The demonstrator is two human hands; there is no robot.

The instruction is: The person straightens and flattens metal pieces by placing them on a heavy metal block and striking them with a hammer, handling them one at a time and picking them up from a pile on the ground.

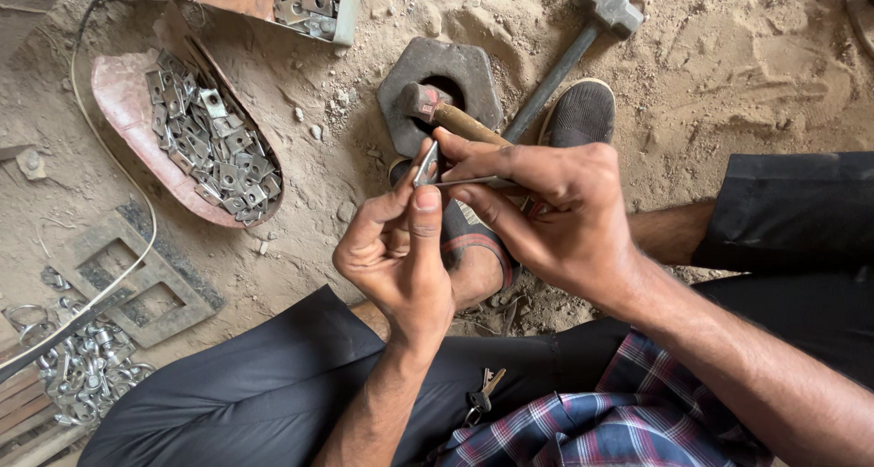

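Two hands meet: my left hand (396, 253) pinches a small plate (425, 164) at twelve o'clock, right hand (555, 208) clamps a thin rod (464, 181); light, stiff, slippery, so I grip edges

Two hammers (437, 110) (583, 39), one hexagonal block (439, 86), two hands (396, 258) (555, 208), one dish (118, 89) heaped with countless metal plates (209, 139)

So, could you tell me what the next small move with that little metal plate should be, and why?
Probably lower the small metal plate onto the hexagonal iron block. Both the left hand and right hand pinch it, with a thin rod, in mid-air just above the block, where the short hammer already rests.
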